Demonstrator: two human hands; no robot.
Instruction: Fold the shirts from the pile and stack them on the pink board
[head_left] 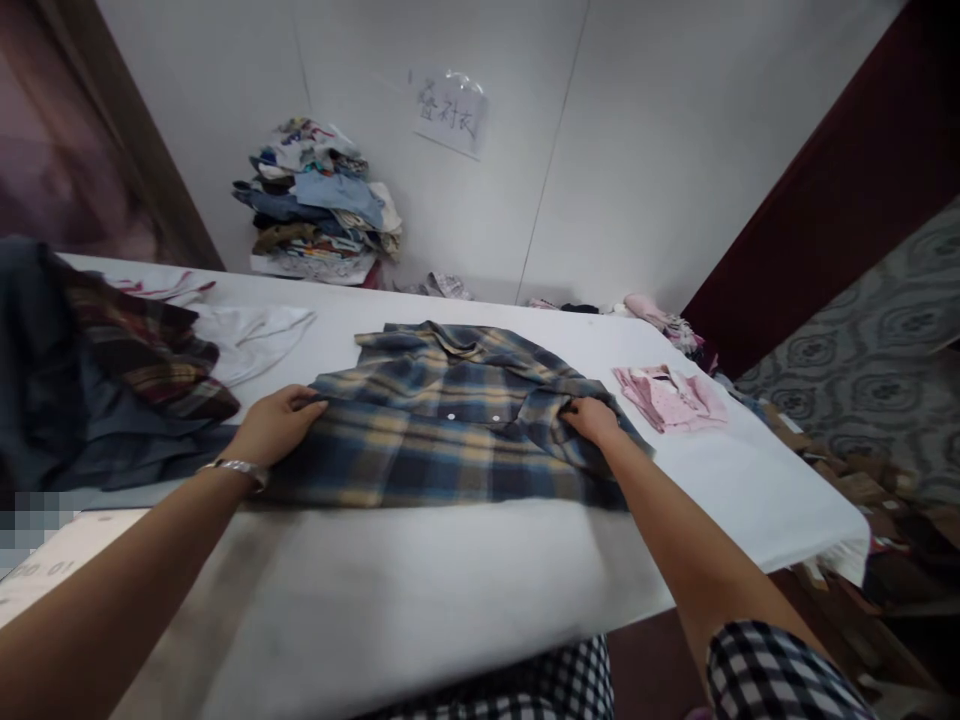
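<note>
Checked sleeve (772, 670); left hand (276, 425), right hand (595, 418) pinching plaid shirt (442, 450); white tabletop (735, 500) along right edge.

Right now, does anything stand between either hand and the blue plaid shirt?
Nothing visible: the left hand touches the shirt at its left end, the right hand holds its right part. Folded pink clothing lies apart.

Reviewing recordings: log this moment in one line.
left hand: on plaid shirt | right hand: on plaid shirt | pink garment: folded, on table
</note>
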